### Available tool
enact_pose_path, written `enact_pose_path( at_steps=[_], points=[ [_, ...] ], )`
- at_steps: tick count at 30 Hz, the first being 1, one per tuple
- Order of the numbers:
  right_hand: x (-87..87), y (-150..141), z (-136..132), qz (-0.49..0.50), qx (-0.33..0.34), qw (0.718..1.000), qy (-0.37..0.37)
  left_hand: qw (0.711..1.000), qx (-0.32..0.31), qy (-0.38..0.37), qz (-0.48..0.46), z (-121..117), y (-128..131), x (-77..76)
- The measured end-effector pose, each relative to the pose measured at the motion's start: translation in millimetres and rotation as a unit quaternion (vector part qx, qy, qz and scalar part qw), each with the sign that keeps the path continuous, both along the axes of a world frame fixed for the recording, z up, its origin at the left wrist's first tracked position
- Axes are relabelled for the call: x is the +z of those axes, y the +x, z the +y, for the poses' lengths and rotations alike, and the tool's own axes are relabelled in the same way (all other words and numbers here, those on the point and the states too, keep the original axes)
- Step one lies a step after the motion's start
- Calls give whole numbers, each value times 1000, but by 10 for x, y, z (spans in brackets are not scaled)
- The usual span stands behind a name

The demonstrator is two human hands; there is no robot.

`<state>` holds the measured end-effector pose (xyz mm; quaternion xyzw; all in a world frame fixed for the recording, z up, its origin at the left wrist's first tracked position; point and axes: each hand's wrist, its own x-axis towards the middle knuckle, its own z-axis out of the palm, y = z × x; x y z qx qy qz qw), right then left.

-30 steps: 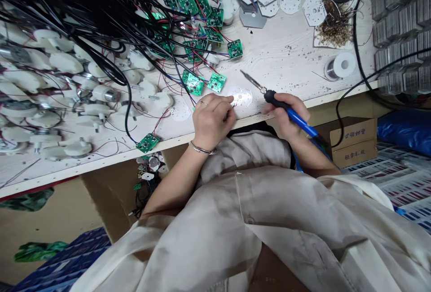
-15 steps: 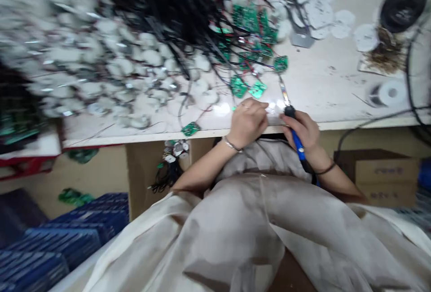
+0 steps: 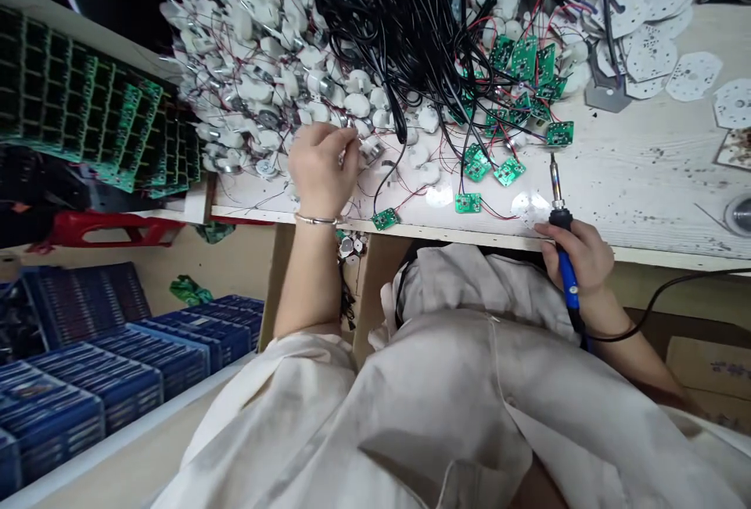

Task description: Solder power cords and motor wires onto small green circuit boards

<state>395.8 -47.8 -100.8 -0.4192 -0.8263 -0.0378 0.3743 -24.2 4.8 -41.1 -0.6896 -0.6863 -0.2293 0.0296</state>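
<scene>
My right hand (image 3: 582, 257) is wrapped round the blue and black handle of a soldering iron (image 3: 566, 267). The iron's tip points away from me, just short of a small green circuit board (image 3: 559, 134). Over the near side of a heap of white motors (image 3: 275, 79) is my left hand (image 3: 322, 169), its thumb and fingers pinched together. What they hold, if anything, is hidden. Between my hands, another green circuit board (image 3: 468, 202) with red and black wires lies near the table's front edge. One more circuit board (image 3: 386, 218) sits at the edge beside my left hand.
Black cables (image 3: 399, 32) spread across the heap, with several wired boards at their ends. White discs (image 3: 651, 51) are stacked at the back right. A solder spool (image 3: 739, 214) stands at far right. Sheets of green boards (image 3: 76, 94) are on the left, above blue crates (image 3: 176, 345).
My left hand has moved left, from beside the iron to the motor heap. A wired circuit board now shows where it was. My right hand still holds the iron; the view has shifted.
</scene>
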Motion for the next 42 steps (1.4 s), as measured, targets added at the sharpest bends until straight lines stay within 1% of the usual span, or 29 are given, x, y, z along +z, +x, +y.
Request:
enact_pose_path(
  at_steps=[2, 5, 6, 8, 10, 13, 16, 19, 22, 26, 28, 30, 31, 32, 33, 34, 36, 37, 38, 39, 41, 42],
  points=[
    [-27, 9, -14, -19, -14, 1000, -5, 997, -56, -38, 38, 126, -106, -42],
    [-63, 16, -34, -24, -26, 999, -16, 983, -145, -79, 85, 279, -10, -78],
    [-70, 15, -37, -19, -25, 999, -16, 979, -161, -87, 88, 320, 36, -86],
    [-70, 8, -34, -5, -16, 1000, -9, 978, -174, -97, 68, 389, 99, -109],
    [-53, -7, -22, 8, 2, 1000, 4, 982, -169, -85, 18, 437, 121, -154],
    [-15, -29, -3, 20, 20, 999, 18, 990, -129, -39, -37, 481, 128, -259],
    [6, -41, 5, 23, 24, 999, 22, 995, -80, -25, -46, 522, 123, -367],
    [-1, -45, 3, 24, 27, 999, 13, 996, -63, -46, -48, 575, 81, -418],
    [-18, -46, -2, 15, 24, 1000, 11, 995, -54, -74, -36, 612, 48, -390],
    [-36, -26, -14, 11, 18, 1000, 11, 993, -50, -104, 19, 607, 95, -310],
    [-42, -12, -23, 6, 10, 1000, -3, 991, -53, -124, 22, 603, 108, -284],
    [-43, -14, -26, 2, 5, 1000, -17, 991, -55, -122, -27, 606, 76, -250],
    [-39, -24, -24, 4, 6, 1000, -16, 990, -53, -104, -80, 607, 43, -220],
    [-32, -40, -19, 11, 8, 1000, -10, 984, -47, -75, -152, 606, 6, -176],
    [-22, -61, -11, 19, 10, 1000, 1, 970, -40, -36, -238, 601, -29, -117],
    [-10, -85, -1, 29, 10, 999, 14, 944, -33, 3, -327, 592, -53, -44],
    [11, -129, 20, 44, 10, 998, 35, 873, -17, 59, -484, 558, -38, 134],
    [17, -145, 28, 46, 7, 998, 41, 838, -14, 64, -541, 532, 13, 229],
    [20, -154, 34, 46, 5, 998, 44, 810, -15, 57, -584, 500, 96, 319],
    [19, -157, 35, 43, 3, 998, 46, 789, -21, 40, -612, 462, 210, 398],
    [5, -144, 25, 37, -1, 999, 38, 767, -42, 3, -641, 361, 509, 502],
    [-5, -132, 15, 32, -3, 999, 26, 761, -55, -10, -647, 299, 679, 519]
  ],
)
